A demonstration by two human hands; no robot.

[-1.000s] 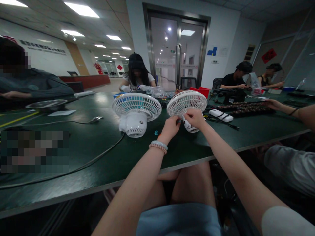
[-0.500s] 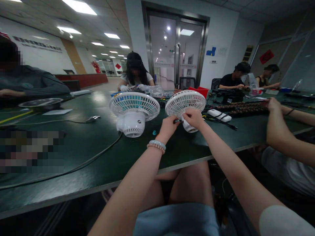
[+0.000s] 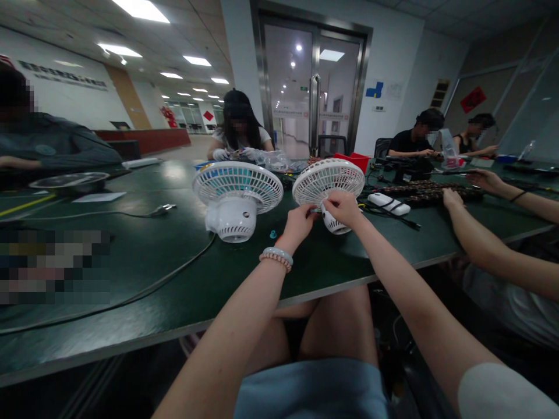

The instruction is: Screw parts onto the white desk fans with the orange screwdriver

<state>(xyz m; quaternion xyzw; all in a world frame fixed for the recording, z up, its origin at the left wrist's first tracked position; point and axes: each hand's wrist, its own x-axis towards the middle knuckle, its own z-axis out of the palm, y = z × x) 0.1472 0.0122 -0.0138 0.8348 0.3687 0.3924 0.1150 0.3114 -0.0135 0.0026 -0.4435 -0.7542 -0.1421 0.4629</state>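
A white fan head (image 3: 336, 225) rests on the green table with its round grille tilted upward. My right hand (image 3: 344, 208) is closed on its motor housing, just below the grille. Fingers pinched, my left hand (image 3: 301, 226) is at the left side of that housing; a small piece shows at its fingertips, too small to name. A second white fan head (image 3: 236, 218) stands to the left, its cable (image 3: 183, 265) trailing over the table. Near my left wrist lies a small teal plastic part (image 3: 273, 234).
A white power strip (image 3: 388, 203) with a black cord lies to the right, by a bundle of dark rods (image 3: 419, 192). A cable plug (image 3: 166, 208) is at the left. A red bin (image 3: 351, 161) stands behind. A co-worker's arms (image 3: 489, 247) reach in from the right.
My hands stay at the same fan head; the left fingers have shifted slightly around the small piece. On the right, the co-worker's hands have moved apart over the dark rods.
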